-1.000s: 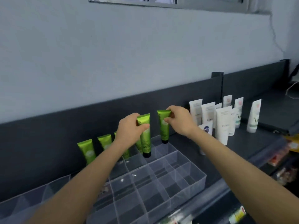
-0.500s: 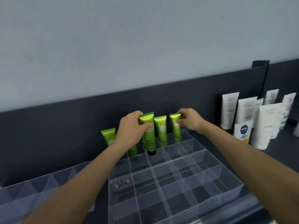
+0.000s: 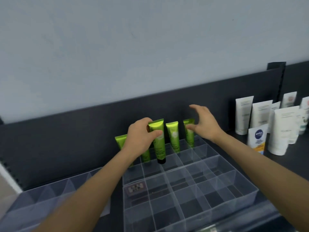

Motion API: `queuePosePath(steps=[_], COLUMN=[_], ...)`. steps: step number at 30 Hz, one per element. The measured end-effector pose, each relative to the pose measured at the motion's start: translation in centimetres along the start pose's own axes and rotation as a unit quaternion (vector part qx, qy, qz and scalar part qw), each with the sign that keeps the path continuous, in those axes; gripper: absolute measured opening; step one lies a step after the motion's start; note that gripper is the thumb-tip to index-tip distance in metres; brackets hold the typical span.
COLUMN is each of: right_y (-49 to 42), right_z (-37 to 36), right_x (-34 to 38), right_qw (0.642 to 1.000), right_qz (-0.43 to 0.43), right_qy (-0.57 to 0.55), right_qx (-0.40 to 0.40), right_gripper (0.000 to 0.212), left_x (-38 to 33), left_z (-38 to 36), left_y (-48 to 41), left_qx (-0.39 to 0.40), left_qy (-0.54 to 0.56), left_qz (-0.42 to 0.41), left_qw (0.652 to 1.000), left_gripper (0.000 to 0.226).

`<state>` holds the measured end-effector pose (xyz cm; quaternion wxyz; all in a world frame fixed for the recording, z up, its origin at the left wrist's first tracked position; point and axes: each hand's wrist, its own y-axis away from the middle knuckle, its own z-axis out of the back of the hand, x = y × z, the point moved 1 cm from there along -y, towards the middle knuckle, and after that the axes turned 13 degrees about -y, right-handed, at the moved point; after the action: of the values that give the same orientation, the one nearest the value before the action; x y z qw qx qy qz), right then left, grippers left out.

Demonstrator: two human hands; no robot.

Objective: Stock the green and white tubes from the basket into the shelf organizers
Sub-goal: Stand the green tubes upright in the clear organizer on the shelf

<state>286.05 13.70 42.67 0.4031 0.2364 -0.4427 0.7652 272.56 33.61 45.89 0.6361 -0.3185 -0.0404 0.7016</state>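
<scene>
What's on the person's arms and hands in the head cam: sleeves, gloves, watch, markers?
Nothing worn that shows. Left hand and right hand have no gloves and no rings that I can see. Left forearm and right forearm are uncovered down to the frame edge: no sleeves, watch, bands, cables or tracking markers in view.

The left hand (image 3: 142,138) grips a green tube with a black cap (image 3: 158,144) near its top. The tube is upright, with the cap low over the back row of the clear organizer (image 3: 234,186). To its right a middle green tube (image 3: 173,138) and a rightmost green tube (image 3: 190,139) stand in that row. The right hand (image 3: 204,124) is spread wide, its thumb at the rightmost tube. White tubes (image 3: 244,114) stand on the dark shelf (image 3: 301,156) further right.
</scene>
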Motion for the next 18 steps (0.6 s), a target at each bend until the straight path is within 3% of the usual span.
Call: queuePosePath(steps=[3,7,15,18], right_y=[2.3,4.8,7.2,7.7], right_z=[-1.2,-3.7,-6.4,-6.4], right_x=[2.3,4.2,4.6,4.8], right_qw=[0.997,0.995,0.989,0.985], right_qz=[0.065,0.091,0.084,0.088], right_qy=[-0.011,-0.019,-0.011,0.007], right_qx=[-0.048,0.028,0.122,0.149], right_gripper=[0.050,0.020,0.013,0.016], left_x=[1.3,3.7,9.0,10.4], left_z=[1.9,3.8,3.2,2.3], left_y=[0.7,1.9,3.7,4.1], left_qx=[-0.003,0.003,0.029,0.046], left_qy=[-0.021,-0.044,-0.034,-0.030], left_qz=[0.006,0.028,0.080,0.096], left_qw=[1.000,0.999,0.996,0.994], left_gripper=[0.024,0.022,0.020,0.030])
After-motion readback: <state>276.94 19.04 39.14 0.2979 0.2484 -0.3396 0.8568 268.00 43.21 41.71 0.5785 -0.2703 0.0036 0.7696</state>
